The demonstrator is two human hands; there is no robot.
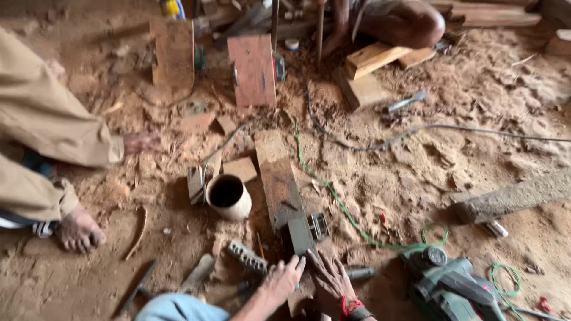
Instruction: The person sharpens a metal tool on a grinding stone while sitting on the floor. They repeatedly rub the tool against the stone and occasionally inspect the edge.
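- Bottom centre: my left hand (282, 279) and right hand (331, 274) lie side by side, fingers spread flat, gripping nothing, both pressing the near end of a dark wooden plank (284, 196) on the sawdust floor.
- I judge I am steadying the plank; next it needs firm downward pressure so it cannot slide.
- Lower right: a green electric planer (447, 286) with green cord.
- Just left of the plank: a pale cylindrical cup (229, 196).
- Left edge: another person's bare foot (77, 229).
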